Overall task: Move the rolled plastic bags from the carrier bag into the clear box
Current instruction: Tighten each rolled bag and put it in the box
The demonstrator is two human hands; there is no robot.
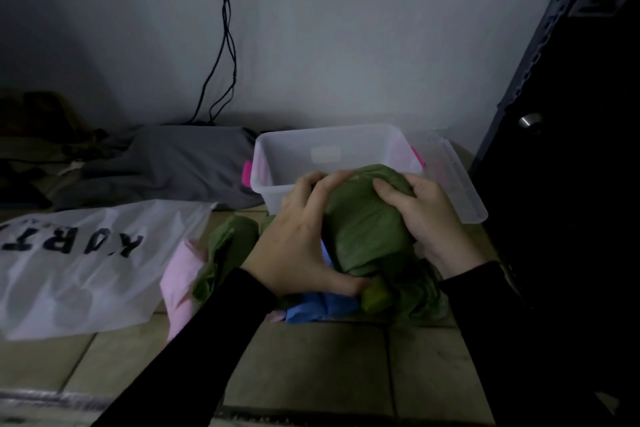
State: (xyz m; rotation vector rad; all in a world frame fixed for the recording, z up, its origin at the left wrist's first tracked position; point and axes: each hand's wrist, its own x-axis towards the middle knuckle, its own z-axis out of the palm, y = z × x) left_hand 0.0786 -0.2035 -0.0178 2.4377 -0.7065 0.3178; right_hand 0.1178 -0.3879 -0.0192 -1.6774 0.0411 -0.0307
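A rolled green plastic bag (363,229) is gripped between both hands just in front of the clear box (277,156). My left hand (298,236) curls round its left side and my right hand (426,215) grips its right side. The box has pink latches and looks empty. Under my hands lie more bags on the tiled floor: a green one (228,239), a pink one (180,274) and a blue one (322,308). The white carrier bag (79,274) with black letters lies flat at the left.
The box's clear lid (457,180) leans at the box's right side. A grey cushion (173,163) lies behind the carrier bag. Black cables (225,45) hang down the wall. A dark door (571,149) with a round knob stands at the right.
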